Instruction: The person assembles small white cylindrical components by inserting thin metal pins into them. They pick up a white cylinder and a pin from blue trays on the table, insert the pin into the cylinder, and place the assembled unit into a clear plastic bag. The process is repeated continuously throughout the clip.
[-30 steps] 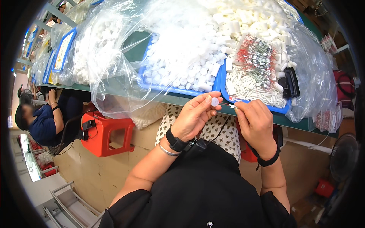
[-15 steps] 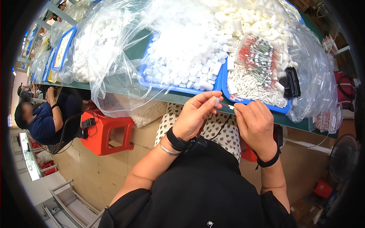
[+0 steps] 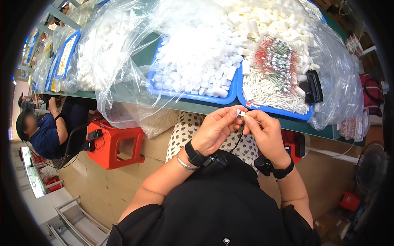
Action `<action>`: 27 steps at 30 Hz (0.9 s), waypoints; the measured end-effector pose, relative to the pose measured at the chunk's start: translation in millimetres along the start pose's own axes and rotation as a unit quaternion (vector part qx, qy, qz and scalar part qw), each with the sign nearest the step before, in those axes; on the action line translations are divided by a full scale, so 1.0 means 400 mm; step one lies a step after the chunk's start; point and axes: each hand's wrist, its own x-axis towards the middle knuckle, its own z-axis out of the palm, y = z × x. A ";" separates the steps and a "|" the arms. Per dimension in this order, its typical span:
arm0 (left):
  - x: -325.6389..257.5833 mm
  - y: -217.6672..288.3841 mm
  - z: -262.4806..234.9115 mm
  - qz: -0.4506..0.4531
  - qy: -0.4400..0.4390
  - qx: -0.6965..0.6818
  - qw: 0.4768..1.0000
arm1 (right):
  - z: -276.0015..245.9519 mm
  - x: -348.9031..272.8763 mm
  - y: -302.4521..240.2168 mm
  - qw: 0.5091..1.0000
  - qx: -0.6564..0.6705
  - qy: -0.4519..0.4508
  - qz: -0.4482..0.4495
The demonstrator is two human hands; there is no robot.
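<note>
Small white pieces (image 3: pixel 242 114) | shapes partly covered | both hands (image 3: pixel 214 130) (image 3: pixel 264 132) pinching them

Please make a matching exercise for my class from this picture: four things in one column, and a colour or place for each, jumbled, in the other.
Column one
1. Small white piece
2. Bangle
3. Tabletop
4. Stool at left

Column two
A. Red
B. Between the fingers of the left hand and the right hand
C. Green
D. Silver-coloured

Right pairs: 1-B, 2-D, 3-C, 4-A
</note>
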 end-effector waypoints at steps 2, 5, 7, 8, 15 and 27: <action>-0.002 -0.007 0.003 -0.002 -0.001 -0.005 1.000 | 0.017 -0.001 0.022 0.999 0.035 0.018 0.009; -0.002 -0.019 0.005 0.001 0.002 -0.011 1.000 | 0.036 -0.009 0.032 0.995 -0.052 0.053 -0.067; -0.001 -0.022 0.001 -0.004 -0.012 -0.017 1.000 | 0.031 -0.009 0.027 0.998 -0.005 0.037 -0.046; 0.000 -0.019 0.005 -0.006 -0.005 -0.004 1.000 | 0.027 -0.008 0.025 0.999 0.018 0.031 -0.036; 0.001 0.015 0.010 -0.017 -0.001 0.065 0.998 | 0.014 -0.001 0.022 0.999 0.010 0.001 -0.052; -0.002 0.047 0.011 0.084 0.122 0.101 0.984 | -0.085 0.142 0.061 0.840 -0.484 0.128 -0.207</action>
